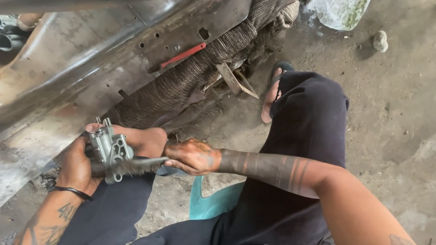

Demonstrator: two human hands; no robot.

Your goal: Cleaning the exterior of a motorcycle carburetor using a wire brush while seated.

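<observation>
1. Fingers first: your left hand is curled tight around the small grey cast-metal housing with bolt holes and little studs on top, palm under it, so it's gripped solid against your left knee. Your right hand is pinched shut on the handle end of a dark, grimy bristle brush, thumb on top, fingers wrapped under.

2. Where the part sits: the housing is low and left of centre in the head view, right above your left thigh, just beside the edge of the big rusty sheet-metal body panel. The brush's bristle end is touching the right-hand face of the housing.

3. Step in hand, as far as I can judge: you're mid-scrub, working gunk off that housing. It looks fairly bright on the faces turned up at you, but the underside is hidden by your palm, so I can't tell how clean that is.

4. Next move, my guess: you'd need to turn the part in your left hand to get the hidden faces and bolt holes up to the bristles. Keep the grip firm while you rotate, since oily castings slip.

5. Around you: the teal plastic seat is under you, a grey ribbed cloth is draped over the panel with a thin red rod lying on the metal beside it, and your sandalled foot is out on the dusty concrete floor.
</observation>
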